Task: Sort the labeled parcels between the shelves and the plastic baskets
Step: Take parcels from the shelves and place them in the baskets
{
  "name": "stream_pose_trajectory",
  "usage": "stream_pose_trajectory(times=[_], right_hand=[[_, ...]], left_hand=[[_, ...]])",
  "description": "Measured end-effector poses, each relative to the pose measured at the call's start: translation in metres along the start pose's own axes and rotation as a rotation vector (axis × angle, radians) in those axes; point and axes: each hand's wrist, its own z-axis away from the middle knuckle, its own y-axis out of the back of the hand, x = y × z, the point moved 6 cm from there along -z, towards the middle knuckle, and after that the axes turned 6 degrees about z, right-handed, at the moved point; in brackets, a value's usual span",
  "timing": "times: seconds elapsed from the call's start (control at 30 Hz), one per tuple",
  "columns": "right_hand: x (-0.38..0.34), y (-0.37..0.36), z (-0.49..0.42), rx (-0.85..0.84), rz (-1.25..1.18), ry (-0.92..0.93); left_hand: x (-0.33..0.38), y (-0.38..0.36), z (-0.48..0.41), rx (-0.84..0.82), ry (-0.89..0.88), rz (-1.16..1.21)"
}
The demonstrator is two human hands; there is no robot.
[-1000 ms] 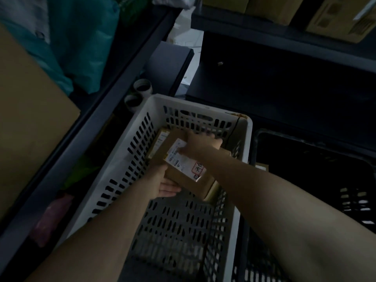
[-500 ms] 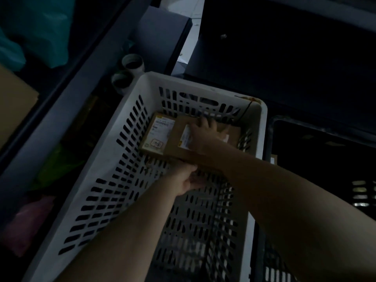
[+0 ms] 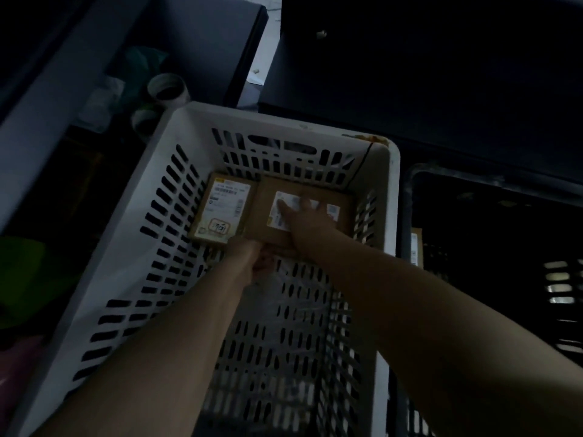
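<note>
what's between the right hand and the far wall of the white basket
Only the brown parcel the right hand presses on; its far edge runs up to the basket wall, as the head view shows.

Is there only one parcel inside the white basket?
No, the white basket holds two: a small labeled parcel and a larger parcel beside it.

Matt white slotted plastic basket point(image 3: 126, 247), brown cardboard parcels point(image 3: 303, 222), paper labels point(image 3: 220, 209)

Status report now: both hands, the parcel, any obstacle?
Right hand flat on parcel. Left hand at its near edge. Second parcel alongside in white basket. No obstacle seen.
</note>
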Motion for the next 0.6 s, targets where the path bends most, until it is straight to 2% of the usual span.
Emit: stream_pose_trajectory(times=[0.13, 0.23, 0.4, 0.5, 0.6], right_hand=[[-0.004, 0.017, 0.014, 0.04, 0.182, 0.065], [-0.017, 0.034, 0.03, 0.161, 0.213, 0.108], [-0.038, 0.07, 0.094, 0.31, 0.158, 0.254], [-0.053, 0.094, 0.159, 0.412, 0.182, 0.376], [-0.08, 0.123, 0.247, 0.539, 0.257, 0.537]], left_hand=[[0.021, 0.015, 0.016, 0.065, -0.232, -0.377], [0.041, 0.021, 0.041, 0.128, -0.408, -0.656], [0.058, 0.039, 0.113, 0.228, -0.528, -0.803], [0.057, 0.058, 0.19, 0.286, -0.575, -0.889], [0.055, 0.09, 0.292, 0.414, -0.623, -0.967]])
